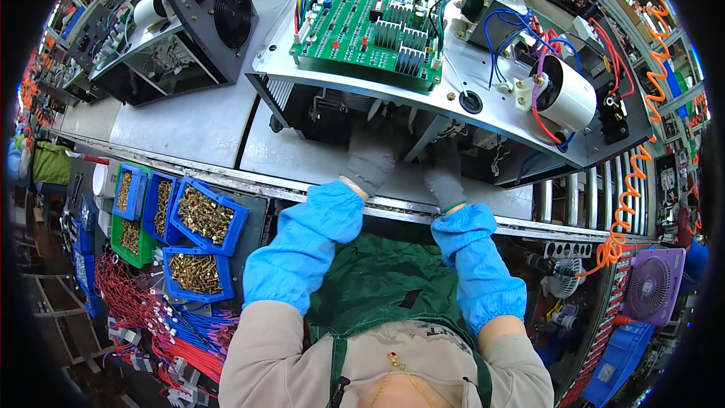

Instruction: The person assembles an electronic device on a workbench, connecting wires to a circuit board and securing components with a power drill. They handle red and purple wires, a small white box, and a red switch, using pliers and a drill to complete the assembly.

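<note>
A metal machine chassis [491, 109] stands before me on the bench, with a green circuit board [355, 19] on its top plate. Both my hands wear grey gloves and reach into the dark open space under that plate. My left hand [371, 160] is left of an upright metal strut [427, 137], its fingers lost in shadow and blur. To the right of the strut, my right hand [444, 175] also goes in under the plate. Whether either hand grips anything is hidden. A white cylinder [572, 98] with red and blue wires is mounted at the plate's right.
Another grey unit with a black fan [232, 13] stands at the left. Blue bins of brass screws [202, 215] and bundled red wires [124, 295] lie at lower left. A coiled orange hose [610, 249] hangs at right, beside metal rollers [593, 200] and a purple fan [653, 285].
</note>
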{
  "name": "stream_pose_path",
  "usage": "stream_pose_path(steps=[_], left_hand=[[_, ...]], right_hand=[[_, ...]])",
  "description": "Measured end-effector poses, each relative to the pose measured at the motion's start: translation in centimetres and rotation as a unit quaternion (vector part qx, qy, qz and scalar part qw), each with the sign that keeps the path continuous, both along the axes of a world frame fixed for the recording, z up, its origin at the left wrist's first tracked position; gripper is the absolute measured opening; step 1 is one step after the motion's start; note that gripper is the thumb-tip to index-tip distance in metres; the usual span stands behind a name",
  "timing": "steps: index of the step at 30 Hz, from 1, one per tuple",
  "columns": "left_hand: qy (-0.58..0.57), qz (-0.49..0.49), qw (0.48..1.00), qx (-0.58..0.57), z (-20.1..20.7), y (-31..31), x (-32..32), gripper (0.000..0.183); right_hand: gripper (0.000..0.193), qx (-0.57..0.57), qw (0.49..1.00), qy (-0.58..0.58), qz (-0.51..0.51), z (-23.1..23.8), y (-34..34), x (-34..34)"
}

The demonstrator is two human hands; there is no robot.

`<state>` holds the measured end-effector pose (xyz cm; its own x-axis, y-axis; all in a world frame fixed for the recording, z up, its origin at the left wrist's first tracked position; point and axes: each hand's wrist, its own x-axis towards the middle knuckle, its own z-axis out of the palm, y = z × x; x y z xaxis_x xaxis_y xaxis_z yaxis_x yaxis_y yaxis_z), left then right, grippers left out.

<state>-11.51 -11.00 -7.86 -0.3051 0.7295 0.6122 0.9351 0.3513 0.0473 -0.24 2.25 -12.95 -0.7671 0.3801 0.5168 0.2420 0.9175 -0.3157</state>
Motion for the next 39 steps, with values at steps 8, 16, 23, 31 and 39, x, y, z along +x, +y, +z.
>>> stream_pose_path(steps=[8,16,23,31,39], left_hand=[[-0.282,0.078,0.914,0.28,1.8,0.6,4.6,0.092],[-0.28,0.189,0.922,0.187,4.0,1.2,4.5,0.109],[-0.152,0.112,0.969,0.159,4.0,1.5,3.1,0.088],[-0.249,0.096,0.951,0.155,3.3,2.3,3.9,0.052],[-0.298,0.031,0.953,0.051,1.9,2.5,2.7,0.057]], right_hand=[[0.031,-0.155,0.921,-0.339,-0.112,6.1,-0.5,-0.9],[0.023,-0.073,0.946,-0.298,-0.102,4.5,0.3,-0.9],[0.027,-0.042,0.963,-0.266,-0.034,7.0,0.8,0.9],[0.022,-0.232,0.971,-0.043,-0.047,4.5,0.1,6.9],[0.025,-0.452,0.865,0.214,0.035,-0.5,-0.1,4.4]])
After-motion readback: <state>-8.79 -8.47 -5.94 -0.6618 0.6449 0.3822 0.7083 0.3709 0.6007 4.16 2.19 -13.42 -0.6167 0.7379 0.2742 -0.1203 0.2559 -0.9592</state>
